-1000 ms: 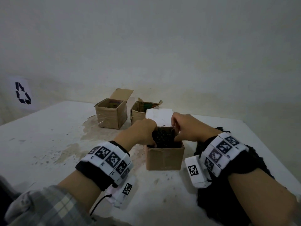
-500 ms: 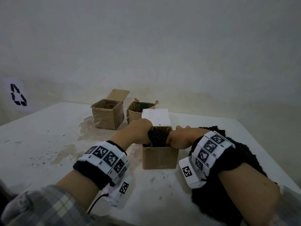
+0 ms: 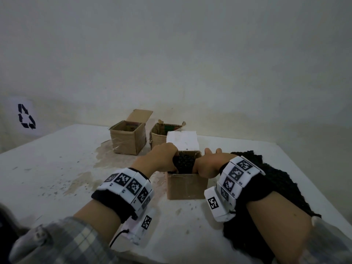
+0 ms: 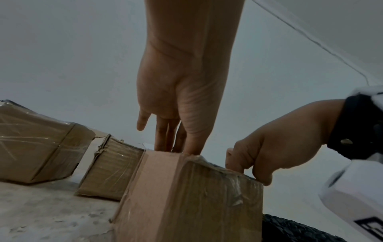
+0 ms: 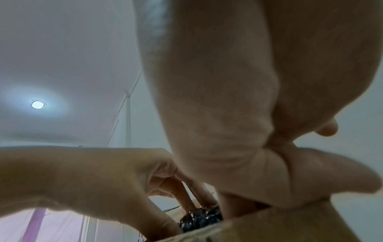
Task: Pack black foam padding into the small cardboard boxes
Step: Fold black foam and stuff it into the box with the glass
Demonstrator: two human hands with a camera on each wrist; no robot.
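A small cardboard box [image 3: 186,185] stands on the table in front of me, its white flap [image 3: 182,141] folded back. Black foam [image 3: 183,162] bulges out of its top. My left hand [image 3: 163,157] is over the box's left side, fingers [image 4: 172,139] reaching straight down inside and pressing the foam [image 5: 201,217]. At the box's right rim my right hand [image 3: 207,165] pushes against the foam; one finger dips inside and the others bend on the rim [image 4: 263,176]. How deep the foam sits is hidden by the hands.
A pile of black foam [image 3: 270,187] lies on the table [image 3: 57,168] under my right forearm. Two more open cardboard boxes [image 3: 127,139] [image 3: 162,136] stand behind, near the wall. The table's right edge runs close past the foam pile.
Both hands have sunk lower with the foam, from holding it above the box to pressing it into the opening. My right hand has rolled down onto the box's right rim.
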